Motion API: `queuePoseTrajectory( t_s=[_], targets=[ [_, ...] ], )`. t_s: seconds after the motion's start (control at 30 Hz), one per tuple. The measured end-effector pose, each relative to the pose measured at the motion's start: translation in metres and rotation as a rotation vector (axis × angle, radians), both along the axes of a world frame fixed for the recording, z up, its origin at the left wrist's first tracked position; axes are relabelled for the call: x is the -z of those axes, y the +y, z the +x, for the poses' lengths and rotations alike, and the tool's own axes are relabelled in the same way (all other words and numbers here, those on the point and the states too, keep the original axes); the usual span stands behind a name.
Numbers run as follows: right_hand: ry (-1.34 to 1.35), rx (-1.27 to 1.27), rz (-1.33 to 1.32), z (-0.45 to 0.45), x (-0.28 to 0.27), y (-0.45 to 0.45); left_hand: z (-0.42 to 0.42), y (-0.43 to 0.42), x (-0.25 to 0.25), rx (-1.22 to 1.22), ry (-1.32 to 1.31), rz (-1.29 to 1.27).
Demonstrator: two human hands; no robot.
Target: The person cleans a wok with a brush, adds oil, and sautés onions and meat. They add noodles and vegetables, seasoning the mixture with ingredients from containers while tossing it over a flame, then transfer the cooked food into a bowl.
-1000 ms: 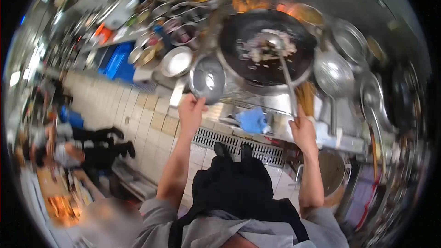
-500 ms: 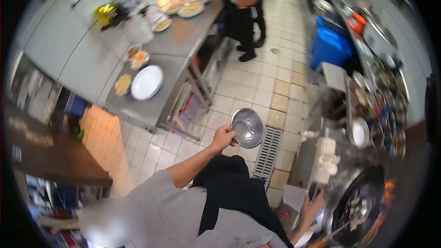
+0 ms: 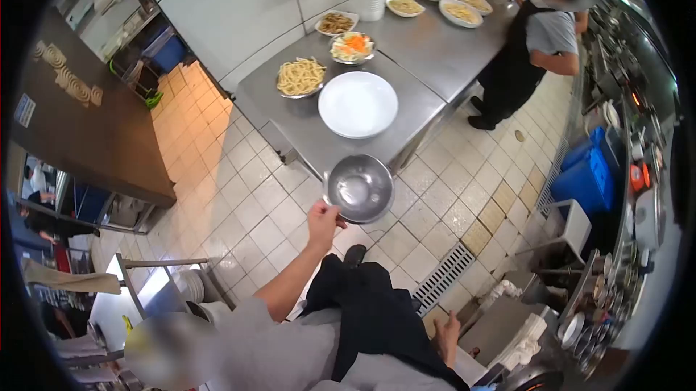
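My left hand [image 3: 323, 226] grips the rim of a metal mixing bowl [image 3: 360, 189], which looks empty. The bowl is held over the floor by the near corner of the steel counter. On that counter are a large white bowl [image 3: 358, 105], a bowl of thick noodles [image 3: 301, 77], a bowl of sliced vegetables with orange strips [image 3: 351, 48] and a dish of brown food [image 3: 337, 23]. My right hand [image 3: 446, 336] hangs low at my side near the cooking station, fingers apart, with nothing seen in it.
A co-worker [image 3: 540, 43] stands along the counter beside several plates of food [image 3: 460, 13]. On the right are a blue bin [image 3: 582, 177], a grey stool [image 3: 569, 228] and crowded shelves. A drain grate [image 3: 444, 275] crosses the tiled floor. A dark partition [image 3: 94, 123] stands left.
My body has turned left, away from the wok and toward the counter. The mixing bowl has come close to the counter's corner. My right hand has moved away from the stove.
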State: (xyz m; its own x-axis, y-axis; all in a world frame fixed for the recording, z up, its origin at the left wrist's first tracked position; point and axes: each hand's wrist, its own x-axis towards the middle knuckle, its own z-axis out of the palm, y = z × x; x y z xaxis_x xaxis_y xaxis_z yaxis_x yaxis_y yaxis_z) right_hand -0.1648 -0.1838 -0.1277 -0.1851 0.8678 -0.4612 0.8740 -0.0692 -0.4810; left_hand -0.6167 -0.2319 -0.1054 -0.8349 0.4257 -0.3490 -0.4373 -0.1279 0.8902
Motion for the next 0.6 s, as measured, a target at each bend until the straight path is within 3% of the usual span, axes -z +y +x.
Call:
queuePoseTrajectory(
  t_s=[0.1,0.17,0.27,0.37,0.6],
  targets=[
    [-0.129,0.002,-0.204,-0.009,0.048,-0.017,-0.1,-0.018,-0.004,-0.389,0.137,0.082],
    [-0.131,0.097,-0.321,-0.004,0.071,-0.036,-0.167,-0.023,0.007,-0.509,0.183,0.036],
    [-0.099,0.151,-0.188,0.12,0.239,-0.08,-0.268,-0.007,0.009,-0.686,0.208,0.076],
    [-0.204,0.228,-0.285,0.114,0.18,-0.08,-0.348,0.019,0.009,-0.764,0.143,0.206],
    [-0.331,0.418,-0.303,0.091,0.088,-0.106,-0.455,0.072,0.033,-0.547,-0.051,0.383]
  ],
)
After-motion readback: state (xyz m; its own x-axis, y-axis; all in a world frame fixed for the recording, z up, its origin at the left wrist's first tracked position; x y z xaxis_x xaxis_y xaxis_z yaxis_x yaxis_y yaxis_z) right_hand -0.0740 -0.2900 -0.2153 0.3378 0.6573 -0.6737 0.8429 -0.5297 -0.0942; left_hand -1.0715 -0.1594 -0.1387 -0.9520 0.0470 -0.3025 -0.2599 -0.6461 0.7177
